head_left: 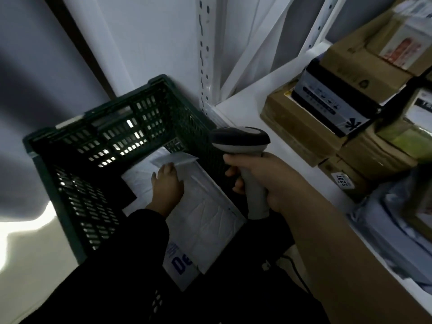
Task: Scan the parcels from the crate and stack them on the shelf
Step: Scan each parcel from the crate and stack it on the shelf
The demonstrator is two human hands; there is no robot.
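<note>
Reaching into the crate, the left hand lays flat fingers on a white mailer, seemingly not yet scanned, while the right hand grips the scanner; boxes already sit stacked on the right-hand shelf.

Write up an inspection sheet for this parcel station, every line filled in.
Surface: white shelf, bare at its near-left corner.
Job's things: green crate holds white padded mailers, one with blue print; scanner is held above the crate's right edge.
Clutter: cardboard boxes stacked on the shelf, grey bags nearer.
Hands: left hand lies on the mailers, fingertips at a small white packet, grip unclear; right hand grips the scanner handle.
Cables: thin dark cable below the scanner, ends hidden.
Surroundings: perforated white upright, pale wall, dim light.
</note>
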